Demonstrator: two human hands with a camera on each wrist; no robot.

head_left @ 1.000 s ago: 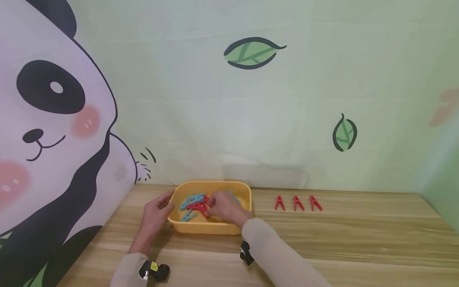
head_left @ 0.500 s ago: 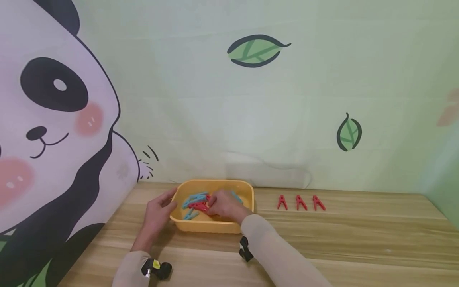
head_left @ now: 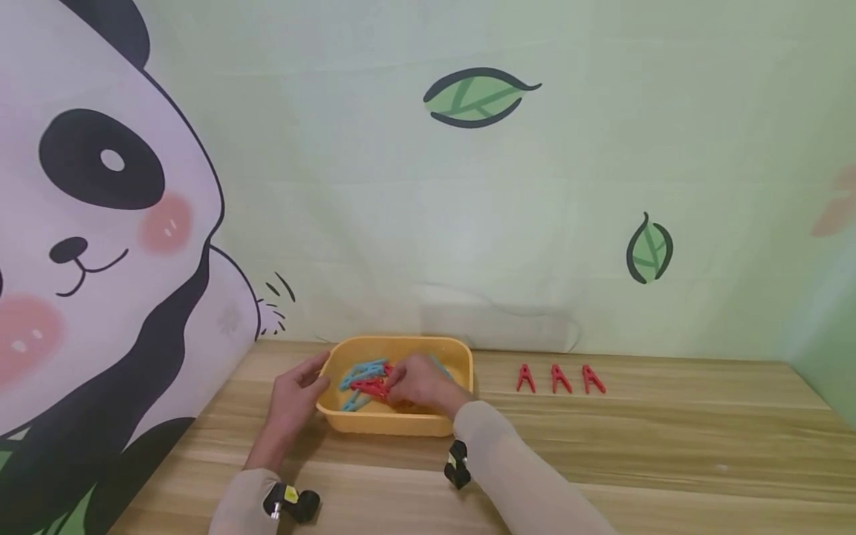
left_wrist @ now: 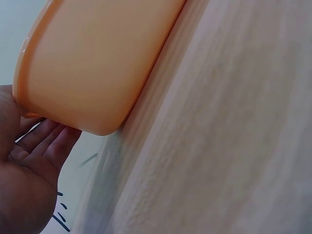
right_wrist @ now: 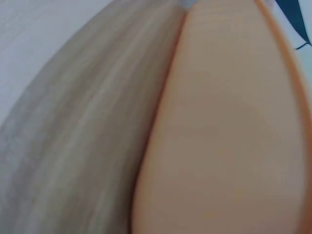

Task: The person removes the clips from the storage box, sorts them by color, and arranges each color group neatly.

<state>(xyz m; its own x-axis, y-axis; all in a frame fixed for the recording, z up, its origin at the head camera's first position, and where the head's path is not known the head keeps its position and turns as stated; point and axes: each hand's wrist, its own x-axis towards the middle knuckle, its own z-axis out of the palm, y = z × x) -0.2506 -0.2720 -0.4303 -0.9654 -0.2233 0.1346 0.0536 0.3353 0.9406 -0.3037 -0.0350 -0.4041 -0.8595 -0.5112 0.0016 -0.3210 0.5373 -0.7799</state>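
A yellow plastic basket (head_left: 401,423) stands on the table against the back wall. Inside it lie several blue clothespins (head_left: 364,371) and red clothespins (head_left: 368,386). At its left end, my left hand (head_left: 294,394) holds the rim; in the left wrist view its fingers (left_wrist: 53,139) lie along the outside wall. My right hand (head_left: 421,383) reaches in over the front rim, fingers bent down at the red clothespins. Its fingertips are partly hidden, so a grip on a pin is unclear. The right wrist view has only the basket's outer wall (right_wrist: 219,122) and the table.
To the right of the basket, three red clothespins (head_left: 560,379) stand apart in a row on the wooden table (head_left: 635,446). A pale green backdrop (head_left: 374,223) with a panda and leaves rises behind the table's back edge.
The right fingertips have shifted slightly among the red clothespins, and one red pin's end there is now less visible. The left hand stays at the basket; the head view has swung slightly.
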